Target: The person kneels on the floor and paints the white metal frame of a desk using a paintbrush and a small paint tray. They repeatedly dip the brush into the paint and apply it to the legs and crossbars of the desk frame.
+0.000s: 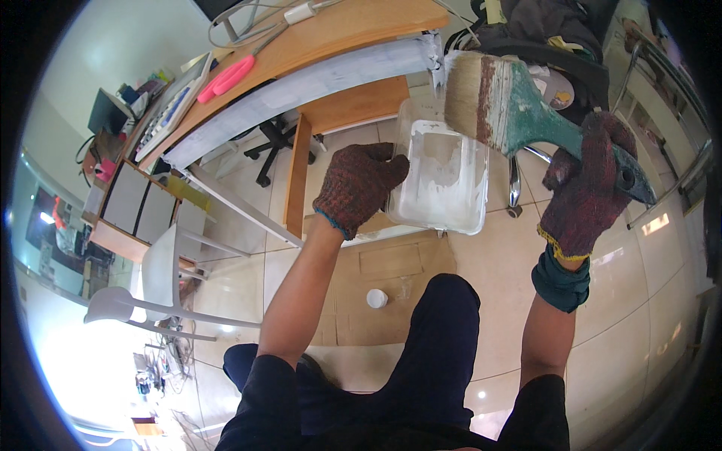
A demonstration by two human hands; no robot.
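My left hand, in a dark brown knit glove, is closed on the left rim of a clear plastic tub. White paint coats the inside of the tub, with greyish bare patches showing through. In my right hand, also gloved, is a wide paintbrush by its green, paint-worn handle. The brush is raised above and to the right of the tub, its pale bristles pointing left. The bristles overlap the tub's far right corner in view; I cannot tell whether they touch it.
Ahead stands a wooden desk with a white-smeared front edge, pink-handled scissors and a keyboard on it. A brown cardboard sheet with a small white cup lies on the floor. At left is a white chair.
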